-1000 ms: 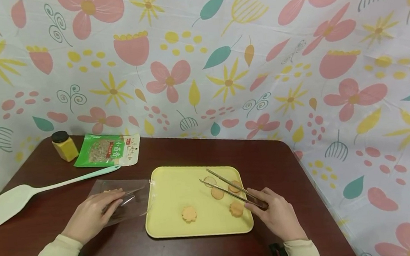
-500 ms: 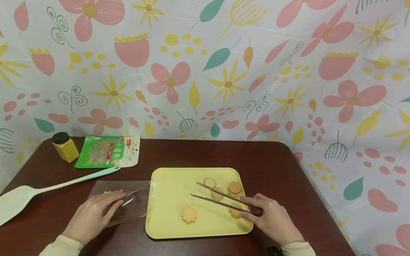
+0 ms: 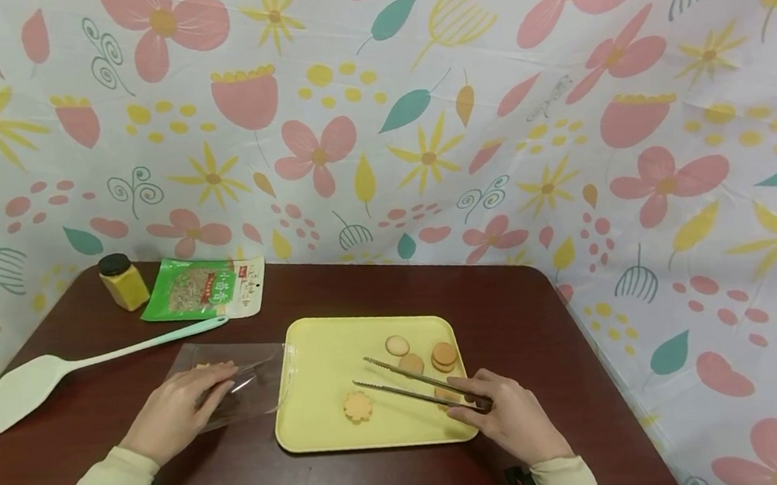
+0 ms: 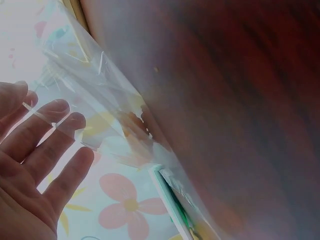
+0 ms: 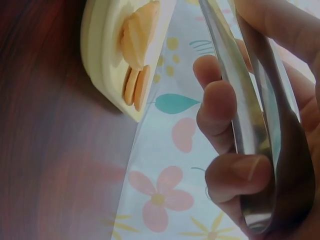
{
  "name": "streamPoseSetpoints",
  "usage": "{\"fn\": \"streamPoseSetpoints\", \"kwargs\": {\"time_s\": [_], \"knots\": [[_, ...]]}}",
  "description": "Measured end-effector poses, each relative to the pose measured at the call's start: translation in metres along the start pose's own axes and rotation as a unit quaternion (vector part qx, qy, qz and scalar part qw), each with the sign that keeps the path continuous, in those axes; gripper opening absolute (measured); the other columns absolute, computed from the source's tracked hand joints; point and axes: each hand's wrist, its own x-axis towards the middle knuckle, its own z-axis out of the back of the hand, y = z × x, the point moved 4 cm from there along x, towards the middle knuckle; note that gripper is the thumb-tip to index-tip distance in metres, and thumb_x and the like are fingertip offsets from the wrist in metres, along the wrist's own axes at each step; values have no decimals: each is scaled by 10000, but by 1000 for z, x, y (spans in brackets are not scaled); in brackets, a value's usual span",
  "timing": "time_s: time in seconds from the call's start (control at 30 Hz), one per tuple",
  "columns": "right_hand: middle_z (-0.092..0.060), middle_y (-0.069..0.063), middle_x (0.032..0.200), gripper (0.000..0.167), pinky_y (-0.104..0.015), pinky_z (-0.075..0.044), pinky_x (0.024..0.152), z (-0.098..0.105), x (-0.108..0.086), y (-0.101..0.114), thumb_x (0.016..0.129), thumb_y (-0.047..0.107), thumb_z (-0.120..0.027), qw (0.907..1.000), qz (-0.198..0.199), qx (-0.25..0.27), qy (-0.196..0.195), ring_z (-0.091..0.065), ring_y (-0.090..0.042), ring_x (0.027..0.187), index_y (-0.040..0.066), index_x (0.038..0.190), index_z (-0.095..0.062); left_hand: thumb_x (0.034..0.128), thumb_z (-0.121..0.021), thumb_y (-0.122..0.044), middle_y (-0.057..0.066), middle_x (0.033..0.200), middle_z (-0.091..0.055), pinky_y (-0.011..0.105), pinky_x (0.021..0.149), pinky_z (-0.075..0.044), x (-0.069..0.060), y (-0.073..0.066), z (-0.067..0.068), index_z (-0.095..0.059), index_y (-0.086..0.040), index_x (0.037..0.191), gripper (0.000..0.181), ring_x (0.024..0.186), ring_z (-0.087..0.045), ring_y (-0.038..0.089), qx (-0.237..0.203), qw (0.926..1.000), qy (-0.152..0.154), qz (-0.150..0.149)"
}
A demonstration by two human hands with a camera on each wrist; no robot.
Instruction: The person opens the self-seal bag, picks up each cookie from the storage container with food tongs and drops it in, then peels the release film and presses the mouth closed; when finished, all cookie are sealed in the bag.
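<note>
A clear plastic bag (image 3: 254,380) lies left of the yellow tray (image 3: 330,435), its edge overlapping the tray's rim. My left hand (image 3: 176,411) holds the bag's upper film between thumb and fingers; something pale orange shows inside the bag (image 4: 95,85). Metal tongs (image 3: 409,385) are gripped in my right hand (image 3: 514,418), their two arms apart with nothing between the tips. The tips hover above the tray, between a flower-shaped cookie (image 3: 358,407) and a round cookie (image 3: 411,364). Another cookie (image 3: 446,397) is partly covered by the tongs.
A pale round cookie (image 3: 397,345) and stacked cookies (image 3: 444,354) sit at the tray's right. Behind the bag are a white spatula (image 3: 30,390), a green packet (image 3: 199,288) and a yellow jar with a black lid (image 3: 125,283). A patterned cloth (image 3: 328,201) hangs behind the table.
The tongs and my right hand have moved left and slightly down, bringing the tips closer to the flower-shaped cookie. My left hand stays at the bag.
</note>
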Motion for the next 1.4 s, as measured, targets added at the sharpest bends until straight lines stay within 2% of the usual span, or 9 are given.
{"fn": "streamPoseSetpoints", "kwargs": {"time_s": [0.13,0.37,0.7,0.97,1.23,1.4], "knots": [[-448,188,746,407,-203,-388,479,0,0,2,808,513,-728,10000,0,-53,45,-423,-5,602,375,1188,-681,822,-771,-114,115,1109,-704,520,870,-536,-1,0,-1,-728,-59,1109,296,1002,-671,329,-13,10000,-10,-10],[-463,204,740,397,-197,-408,497,-1,-2,5,793,437,-786,9999,76,-41,96,-444,2,593,415,1175,-683,797,-785,-100,110,1089,-709,508,859,-544,-3,0,-1,-731,-60,1095,305,981,-678,309,-15,9999,-98,-110],[-483,226,757,395,-195,-417,508,0,-3,9,795,474,-772,9997,181,-7,149,-453,10,586,454,1176,-669,801,-782,-100,112,1089,-709,520,847,-544,-3,-1,0,-730,-63,1099,304,989,-674,321,-2,9999,-104,-73],[-519,239,812,387,-201,-429,537,-1,-4,9,791,465,-777,9995,97,71,277,-483,10,612,451,1162,-669,791,-790,-99,110,1076,-712,519,835,-549,-3,-2,1,-731,-67,1094,311,976,-677,317,39,9999,-134,-97],[-587,208,889,385,-203,-437,582,-2,-6,8,784,497,-773,9992,225,-18,320,-488,21,623,473,1152,-663,778,-798,-90,113,1072,-712,518,822,-554,-2,-2,1,-730,-61,1093,324,967,-679,319,61,9998,-131,-150],[-605,193,936,391,-216,-444,599,-1,-7,7,784,513,-765,9992,172,-26,371,-497,12,643,493,1158,-653,773,-803,-88,112,1073,-713,520,819,-554,-1,-2,1,-730,-60,1093,330,967,-679,316,51,9998,-125,-142]]}}
